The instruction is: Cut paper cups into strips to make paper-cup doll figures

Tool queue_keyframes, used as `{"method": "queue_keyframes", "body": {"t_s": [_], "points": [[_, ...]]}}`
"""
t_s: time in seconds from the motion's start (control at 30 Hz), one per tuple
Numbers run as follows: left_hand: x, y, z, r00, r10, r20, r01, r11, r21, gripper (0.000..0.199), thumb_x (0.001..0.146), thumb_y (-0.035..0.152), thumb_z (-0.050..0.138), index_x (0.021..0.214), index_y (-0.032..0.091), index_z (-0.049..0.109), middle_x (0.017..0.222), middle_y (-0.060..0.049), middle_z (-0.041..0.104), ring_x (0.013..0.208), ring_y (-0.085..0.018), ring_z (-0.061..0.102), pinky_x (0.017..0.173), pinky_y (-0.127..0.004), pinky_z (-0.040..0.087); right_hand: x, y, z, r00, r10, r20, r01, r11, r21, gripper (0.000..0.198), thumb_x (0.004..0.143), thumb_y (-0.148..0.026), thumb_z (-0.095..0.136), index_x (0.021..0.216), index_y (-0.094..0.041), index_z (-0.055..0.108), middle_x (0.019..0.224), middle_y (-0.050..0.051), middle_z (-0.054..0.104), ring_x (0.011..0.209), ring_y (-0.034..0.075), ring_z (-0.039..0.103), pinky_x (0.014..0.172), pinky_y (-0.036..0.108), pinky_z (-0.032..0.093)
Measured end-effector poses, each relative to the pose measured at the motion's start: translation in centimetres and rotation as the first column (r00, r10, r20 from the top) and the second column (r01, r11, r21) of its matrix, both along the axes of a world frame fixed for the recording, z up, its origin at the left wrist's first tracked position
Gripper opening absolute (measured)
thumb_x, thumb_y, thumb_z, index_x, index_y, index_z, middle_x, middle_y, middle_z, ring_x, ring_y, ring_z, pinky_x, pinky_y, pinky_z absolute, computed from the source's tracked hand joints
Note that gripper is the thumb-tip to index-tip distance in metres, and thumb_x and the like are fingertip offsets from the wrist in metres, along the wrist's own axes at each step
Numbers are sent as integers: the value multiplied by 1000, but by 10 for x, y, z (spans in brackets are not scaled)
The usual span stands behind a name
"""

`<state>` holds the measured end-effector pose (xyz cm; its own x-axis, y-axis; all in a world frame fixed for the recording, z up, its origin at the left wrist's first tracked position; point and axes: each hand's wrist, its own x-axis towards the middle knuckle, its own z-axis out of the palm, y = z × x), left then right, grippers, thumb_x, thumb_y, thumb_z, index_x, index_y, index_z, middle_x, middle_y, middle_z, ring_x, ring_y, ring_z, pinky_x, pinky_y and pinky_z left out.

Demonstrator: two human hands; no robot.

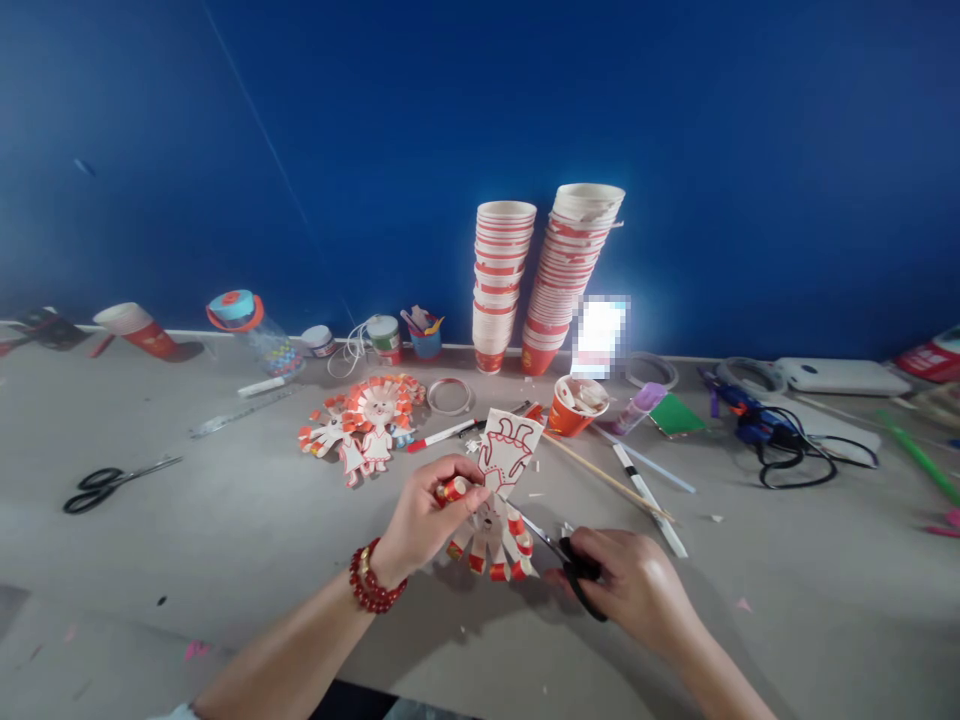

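Observation:
My left hand (435, 510) pinches a paper-cup cutout (513, 446) between thumb and fingers. Its white panel, pointing away from me, carries a figure outlined in dark red. Toward me hangs a ring of curled red-and-white strips (501, 567). My right hand (637, 580) grips black-handled scissors (551, 545), whose blades reach the cutout close to my left fingertips; I cannot tell how far apart the blades are. Beyond my left hand lie similar finished-looking lion cutouts (377, 405) with orange curled manes and red-outlined dresses.
Two tall stacks of paper cups (504, 270) stand against the blue wall. An orange-red cup of scraps (574, 410), a glowing phone (600, 335), markers (649, 500), and a blue glue gun (750, 415) are around. Another pair of scissors (112, 482) lies at left.

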<state>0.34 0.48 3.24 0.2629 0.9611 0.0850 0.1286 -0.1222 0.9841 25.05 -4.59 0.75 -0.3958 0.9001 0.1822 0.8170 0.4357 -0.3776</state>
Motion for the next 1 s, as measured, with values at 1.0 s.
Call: {"method": "queue_keyframes", "body": {"t_s": [1.0], "points": [[-4, 5, -1, 999, -35, 26, 39, 991, -130, 12, 78, 30, 66, 80, 19, 65, 69, 1, 62, 57, -10, 51, 51, -19, 38, 6, -2, 0, 949, -50, -312, -13, 980, -197, 43, 77, -58, 61, 61, -19, 51, 53, -2, 51, 46, 11, 41, 44, 23, 31]]}}
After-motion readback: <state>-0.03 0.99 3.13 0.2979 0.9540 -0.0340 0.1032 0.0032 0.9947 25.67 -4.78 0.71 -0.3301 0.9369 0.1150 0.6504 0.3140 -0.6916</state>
